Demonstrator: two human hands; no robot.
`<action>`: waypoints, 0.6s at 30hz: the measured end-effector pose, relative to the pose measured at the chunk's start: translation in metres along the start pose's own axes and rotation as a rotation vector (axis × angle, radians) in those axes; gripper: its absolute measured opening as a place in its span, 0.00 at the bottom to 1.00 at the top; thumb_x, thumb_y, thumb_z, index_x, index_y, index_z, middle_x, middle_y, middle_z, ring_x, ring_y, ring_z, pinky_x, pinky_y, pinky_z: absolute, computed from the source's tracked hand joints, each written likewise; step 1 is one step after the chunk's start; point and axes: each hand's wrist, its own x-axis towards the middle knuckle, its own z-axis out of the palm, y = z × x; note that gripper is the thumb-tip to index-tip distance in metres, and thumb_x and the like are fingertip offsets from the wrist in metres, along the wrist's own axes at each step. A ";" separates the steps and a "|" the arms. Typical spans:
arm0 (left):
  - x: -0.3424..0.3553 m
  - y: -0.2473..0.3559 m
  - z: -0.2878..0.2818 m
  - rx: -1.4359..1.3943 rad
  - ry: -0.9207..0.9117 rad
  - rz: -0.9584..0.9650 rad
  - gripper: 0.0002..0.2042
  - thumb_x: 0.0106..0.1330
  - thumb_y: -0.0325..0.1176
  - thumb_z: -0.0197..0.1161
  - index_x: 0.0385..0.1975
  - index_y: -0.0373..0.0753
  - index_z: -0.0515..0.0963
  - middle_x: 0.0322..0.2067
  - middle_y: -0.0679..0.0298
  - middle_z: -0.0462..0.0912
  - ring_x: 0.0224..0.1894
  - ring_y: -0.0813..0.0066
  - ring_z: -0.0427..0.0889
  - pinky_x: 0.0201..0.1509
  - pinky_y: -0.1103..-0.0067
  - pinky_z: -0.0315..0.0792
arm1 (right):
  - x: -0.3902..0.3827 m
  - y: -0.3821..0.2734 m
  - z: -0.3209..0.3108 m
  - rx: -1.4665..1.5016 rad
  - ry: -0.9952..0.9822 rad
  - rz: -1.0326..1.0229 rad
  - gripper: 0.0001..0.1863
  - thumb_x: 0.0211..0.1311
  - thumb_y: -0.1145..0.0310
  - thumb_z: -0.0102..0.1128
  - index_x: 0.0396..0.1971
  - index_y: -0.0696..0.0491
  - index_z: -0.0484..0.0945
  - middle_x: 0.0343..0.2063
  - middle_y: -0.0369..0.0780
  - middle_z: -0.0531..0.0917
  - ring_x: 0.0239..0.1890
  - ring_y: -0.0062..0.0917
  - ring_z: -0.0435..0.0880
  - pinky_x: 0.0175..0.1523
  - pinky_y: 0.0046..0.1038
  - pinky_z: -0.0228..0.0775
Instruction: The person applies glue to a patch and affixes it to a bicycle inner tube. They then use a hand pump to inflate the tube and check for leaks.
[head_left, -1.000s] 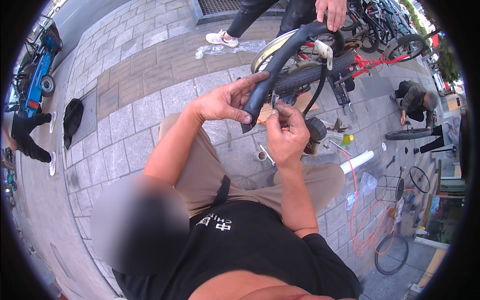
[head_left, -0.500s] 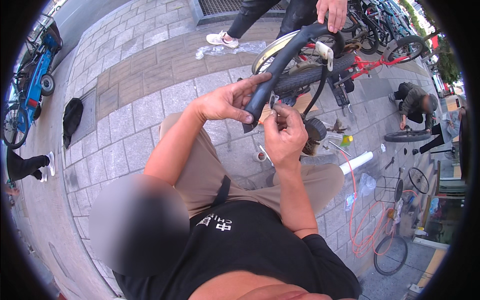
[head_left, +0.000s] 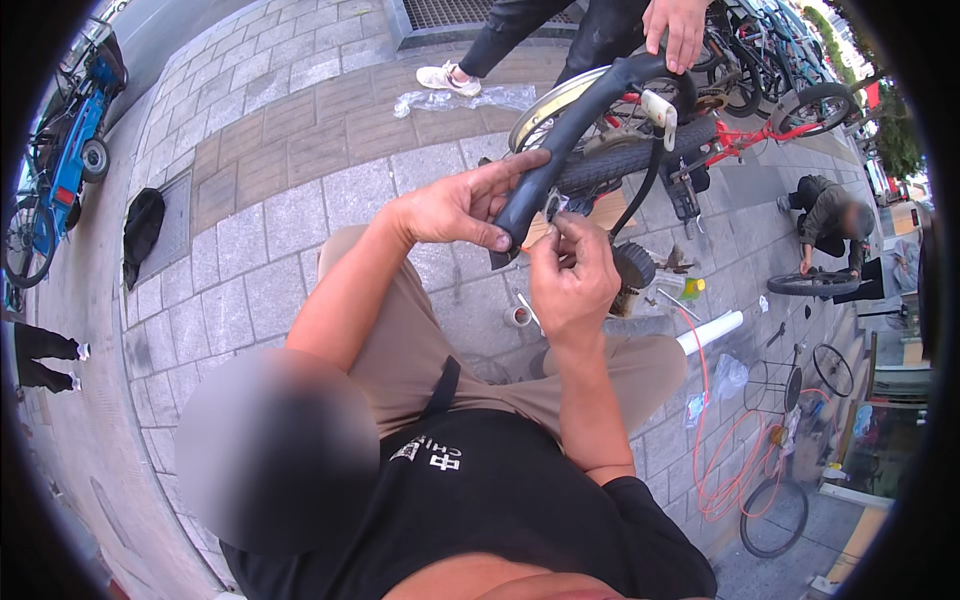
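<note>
A partly inflated black inner tube (head_left: 575, 125) curves up and away in front of me. My left hand (head_left: 462, 207) is closed round its near end, thumb below and fingers behind. My right hand (head_left: 574, 280) is raised beside the tube, fingertips pinched together at a small shiny, pale piece (head_left: 553, 204) near its side. What that piece is, I cannot make out. Another person's hand (head_left: 676, 32) rests on the tube's far bend. Behind the tube is a wheel with a pale rim (head_left: 520, 128) and a black tyre (head_left: 640, 160).
A red bicycle (head_left: 745, 146) lies beyond the tube. A roll of tape (head_left: 517, 316), a yellow-green bottle (head_left: 692, 288) and a white tube (head_left: 712, 331) are on the paving. An orange hose (head_left: 705, 480) coils at right. A crouching person (head_left: 832, 215) handles another wheel (head_left: 815, 279).
The tube and the other person's hand have shifted slightly to the right in view. Both my hands keep nearly the same places. A passer-by's legs at far left have moved.
</note>
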 end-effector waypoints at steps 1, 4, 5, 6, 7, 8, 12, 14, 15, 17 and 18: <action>0.000 -0.002 -0.003 0.010 -0.005 0.008 0.56 0.58 0.11 0.71 0.84 0.40 0.43 0.62 0.62 0.74 0.56 0.78 0.80 0.60 0.77 0.79 | 0.001 0.000 -0.001 -0.011 0.014 -0.017 0.12 0.56 0.82 0.70 0.41 0.58 0.83 0.41 0.46 0.89 0.34 0.35 0.91 0.35 0.33 0.84; 0.000 -0.002 -0.001 0.008 0.003 0.012 0.56 0.57 0.11 0.71 0.84 0.40 0.43 0.63 0.62 0.74 0.56 0.78 0.80 0.60 0.77 0.79 | 0.003 -0.003 -0.008 -0.081 0.004 0.027 0.12 0.55 0.83 0.70 0.40 0.58 0.82 0.41 0.46 0.89 0.35 0.36 0.91 0.35 0.32 0.84; 0.000 -0.002 0.000 0.005 0.009 0.010 0.56 0.57 0.11 0.71 0.84 0.40 0.43 0.64 0.62 0.73 0.57 0.78 0.80 0.60 0.77 0.79 | 0.002 -0.003 -0.008 -0.072 -0.002 0.020 0.12 0.55 0.83 0.70 0.40 0.58 0.82 0.41 0.46 0.89 0.36 0.36 0.91 0.35 0.32 0.84; 0.000 -0.001 0.000 0.013 0.009 0.008 0.56 0.58 0.11 0.71 0.84 0.40 0.43 0.64 0.61 0.73 0.57 0.78 0.80 0.60 0.77 0.79 | 0.002 -0.003 -0.007 -0.064 -0.008 0.014 0.12 0.55 0.83 0.70 0.40 0.58 0.82 0.41 0.46 0.89 0.36 0.36 0.91 0.36 0.32 0.85; 0.000 -0.001 -0.001 0.021 0.008 0.007 0.56 0.58 0.11 0.71 0.84 0.40 0.43 0.65 0.61 0.73 0.57 0.78 0.80 0.60 0.77 0.79 | 0.001 -0.003 -0.007 -0.055 -0.013 0.007 0.13 0.55 0.83 0.70 0.40 0.58 0.82 0.41 0.46 0.89 0.36 0.37 0.91 0.36 0.32 0.85; -0.001 -0.001 -0.001 0.031 0.008 0.006 0.56 0.58 0.11 0.70 0.84 0.40 0.43 0.65 0.61 0.73 0.57 0.78 0.80 0.60 0.77 0.79 | 0.000 -0.003 -0.006 -0.063 -0.016 -0.007 0.13 0.55 0.83 0.70 0.40 0.57 0.82 0.41 0.46 0.89 0.36 0.37 0.91 0.36 0.33 0.85; -0.001 -0.001 0.000 -0.007 0.004 0.006 0.56 0.58 0.11 0.70 0.84 0.40 0.43 0.66 0.61 0.72 0.57 0.78 0.79 0.61 0.77 0.78 | -0.003 -0.003 -0.001 -0.083 -0.031 -0.042 0.13 0.55 0.82 0.71 0.41 0.56 0.83 0.41 0.44 0.89 0.37 0.37 0.91 0.37 0.33 0.85; -0.001 0.000 0.002 -0.025 0.000 0.005 0.56 0.58 0.11 0.70 0.84 0.40 0.43 0.66 0.61 0.72 0.57 0.79 0.79 0.61 0.78 0.77 | -0.004 -0.005 0.000 -0.086 -0.037 -0.053 0.13 0.55 0.81 0.72 0.41 0.56 0.83 0.41 0.44 0.89 0.37 0.37 0.91 0.38 0.33 0.85; -0.001 -0.001 0.001 -0.019 0.000 0.010 0.56 0.58 0.11 0.70 0.84 0.40 0.43 0.66 0.61 0.72 0.57 0.79 0.79 0.61 0.78 0.77 | -0.004 -0.006 0.001 -0.088 -0.038 -0.061 0.13 0.55 0.80 0.72 0.41 0.56 0.83 0.41 0.44 0.89 0.37 0.37 0.91 0.38 0.33 0.85; 0.000 -0.002 0.000 -0.007 -0.002 0.018 0.56 0.58 0.12 0.71 0.84 0.39 0.42 0.66 0.62 0.72 0.57 0.80 0.78 0.60 0.79 0.77 | -0.003 -0.008 0.001 -0.103 -0.039 -0.074 0.13 0.55 0.80 0.72 0.41 0.55 0.83 0.41 0.43 0.89 0.37 0.36 0.91 0.39 0.33 0.85; 0.000 -0.002 0.001 -0.013 0.002 0.018 0.56 0.58 0.12 0.71 0.84 0.39 0.42 0.66 0.62 0.72 0.56 0.80 0.78 0.59 0.79 0.77 | -0.002 -0.010 0.000 -0.116 -0.039 -0.078 0.13 0.55 0.80 0.72 0.41 0.55 0.83 0.41 0.43 0.89 0.36 0.36 0.91 0.39 0.33 0.85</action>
